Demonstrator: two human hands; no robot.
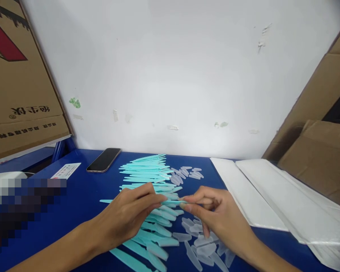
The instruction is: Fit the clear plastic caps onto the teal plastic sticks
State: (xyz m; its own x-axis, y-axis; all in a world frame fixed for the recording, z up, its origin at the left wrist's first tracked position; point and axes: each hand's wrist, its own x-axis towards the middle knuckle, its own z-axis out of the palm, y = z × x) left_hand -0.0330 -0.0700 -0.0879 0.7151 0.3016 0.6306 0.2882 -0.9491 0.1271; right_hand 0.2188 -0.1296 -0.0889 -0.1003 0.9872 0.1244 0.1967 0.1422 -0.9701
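Observation:
A turquoise eyebrow razor [172, 203] spans the gap between my two hands, held level above the table. My left hand [127, 209] is closed, pinching it by the handle side. The thumb and index finger of my right hand [217, 207] pinch its other end; whether a cover sits there I cannot make out. Beneath my hands lies a long row of similar turquoise razors [141, 167], their blade ends pointing right. A pile of loose translucent blade covers [206, 249] lies under and near my right hand. More small covers [182, 173] are scattered farther back.
The blue table [82, 192] meets a white wall. A phone [104, 160] and a printed card [66, 170] lie at back left. White padded envelopes [283, 196] are stacked at right. Cardboard boxes stand left [22, 83] and right [323, 158].

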